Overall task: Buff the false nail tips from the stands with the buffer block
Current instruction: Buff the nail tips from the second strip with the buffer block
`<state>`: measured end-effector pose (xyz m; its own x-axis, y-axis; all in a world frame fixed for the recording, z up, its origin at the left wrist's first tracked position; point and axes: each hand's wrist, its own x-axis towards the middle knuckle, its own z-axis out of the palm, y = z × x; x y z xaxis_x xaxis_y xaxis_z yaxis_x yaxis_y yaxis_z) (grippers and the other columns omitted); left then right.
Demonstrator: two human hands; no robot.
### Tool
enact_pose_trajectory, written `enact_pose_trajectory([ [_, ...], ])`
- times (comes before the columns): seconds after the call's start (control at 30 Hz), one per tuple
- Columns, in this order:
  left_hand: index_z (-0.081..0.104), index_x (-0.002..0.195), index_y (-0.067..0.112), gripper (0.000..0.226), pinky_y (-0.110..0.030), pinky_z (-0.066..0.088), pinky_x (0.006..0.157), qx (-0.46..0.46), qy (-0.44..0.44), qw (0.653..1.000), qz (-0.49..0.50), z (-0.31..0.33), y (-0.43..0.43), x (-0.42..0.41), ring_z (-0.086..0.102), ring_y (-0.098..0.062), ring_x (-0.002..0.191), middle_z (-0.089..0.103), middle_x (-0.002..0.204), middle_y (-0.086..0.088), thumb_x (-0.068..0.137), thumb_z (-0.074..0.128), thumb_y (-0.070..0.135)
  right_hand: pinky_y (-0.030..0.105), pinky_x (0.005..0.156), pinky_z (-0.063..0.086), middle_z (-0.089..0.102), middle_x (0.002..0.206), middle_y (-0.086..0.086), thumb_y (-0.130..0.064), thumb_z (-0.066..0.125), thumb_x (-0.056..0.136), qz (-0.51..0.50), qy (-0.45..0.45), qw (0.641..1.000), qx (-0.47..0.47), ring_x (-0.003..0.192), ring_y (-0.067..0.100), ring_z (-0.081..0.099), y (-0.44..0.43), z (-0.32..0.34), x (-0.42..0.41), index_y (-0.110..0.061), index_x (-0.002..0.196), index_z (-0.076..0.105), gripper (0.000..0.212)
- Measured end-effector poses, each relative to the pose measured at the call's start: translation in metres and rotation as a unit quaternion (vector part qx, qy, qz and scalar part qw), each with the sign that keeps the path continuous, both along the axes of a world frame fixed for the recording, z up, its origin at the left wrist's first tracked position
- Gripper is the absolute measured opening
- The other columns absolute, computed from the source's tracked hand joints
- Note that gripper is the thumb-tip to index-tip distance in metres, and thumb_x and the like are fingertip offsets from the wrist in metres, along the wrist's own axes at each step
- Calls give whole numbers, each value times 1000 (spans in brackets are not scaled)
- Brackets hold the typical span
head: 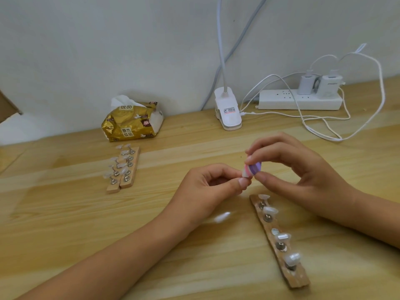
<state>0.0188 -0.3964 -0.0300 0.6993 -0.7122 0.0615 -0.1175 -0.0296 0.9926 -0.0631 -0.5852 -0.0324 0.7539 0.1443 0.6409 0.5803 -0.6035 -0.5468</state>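
Note:
My right hand [296, 169] pinches a small buffer block [252, 169], purple and pink with a white edge, between thumb and fingers above the table. My left hand [207, 187] has its fingers curled, and its thumb and forefinger pinch something small pressed against the block; a nail tip there is hidden by the fingers. Below my hands a wooden stand [279, 241] lies slanted, carrying several clear nail tips on metal holders. Two more wooden stands [123, 169] with nail tips lie side by side at the left.
A gold tissue pack [132, 120] sits at the back left. A white clip lamp base [227, 109] stands near the wall. A power strip [300, 99] with chargers and loose white cables [324, 126] occupies the back right.

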Motion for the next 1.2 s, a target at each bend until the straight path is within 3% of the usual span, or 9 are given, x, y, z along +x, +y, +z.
enact_pose_trajectory([
  [0.07,75,81,15,17,-17,52,73,-4,-6,1000,-4,1,0,-1,65,-6,76,73,79,-1,70,73,28,32,95,48,59,112,7,-18,64,89,10,-21,998,-52,109,22,61,0,-1,-1,-10,106,68,19],
  [0.2,76,86,9,17,-21,54,79,-3,1,1000,3,-1,1,0,67,-10,80,74,85,-8,75,74,23,37,95,51,59,113,7,-20,62,90,-11,-6,1000,2,110,22,61,0,0,1,-11,107,67,21],
  [0.37,75,84,15,10,-15,49,70,-12,12,1000,3,2,0,0,66,-5,77,72,80,1,77,73,20,33,93,48,59,111,8,-15,65,89,20,-44,997,-67,106,21,61,1,0,-3,-11,107,67,18],
  [0.6,64,93,12,26,-20,55,74,-77,100,992,13,5,1,-1,72,-18,89,75,94,-9,71,73,22,26,94,52,65,107,-2,-20,69,92,-11,38,980,196,105,16,65,-6,2,1,-13,108,64,18],
  [0.67,63,90,11,16,-22,56,77,-70,56,996,13,6,2,-5,72,-18,91,75,95,-7,78,71,16,20,90,51,68,103,-5,-21,67,86,-26,56,966,251,104,12,65,-7,4,3,-19,105,66,20],
  [0.73,64,87,14,8,-26,56,82,-65,-70,995,7,7,4,-12,70,-18,94,75,96,-1,84,71,10,18,87,51,71,99,-7,-26,67,81,-44,68,955,284,101,8,66,-9,6,4,-25,102,68,21],
  [0.87,69,84,20,6,-21,43,70,-43,-365,930,-35,9,7,-28,54,-11,77,59,82,5,82,72,24,27,95,53,72,101,-6,-35,70,77,-68,94,949,293,102,11,67,-12,5,5,-30,100,70,23],
  [1.0,71,78,16,10,-14,33,67,-31,-421,905,-51,8,8,-31,45,-6,65,48,67,5,82,73,25,30,97,52,72,103,-5,-44,74,76,-68,115,949,286,105,12,66,-12,4,6,-31,99,72,27],
  [1.2,73,74,17,11,-23,38,56,4,-488,872,-40,-2,5,-26,37,-4,61,36,65,17,81,75,24,35,101,51,73,102,-6,-37,70,78,-73,133,946,288,105,12,67,-14,4,6,-29,100,71,23],
])
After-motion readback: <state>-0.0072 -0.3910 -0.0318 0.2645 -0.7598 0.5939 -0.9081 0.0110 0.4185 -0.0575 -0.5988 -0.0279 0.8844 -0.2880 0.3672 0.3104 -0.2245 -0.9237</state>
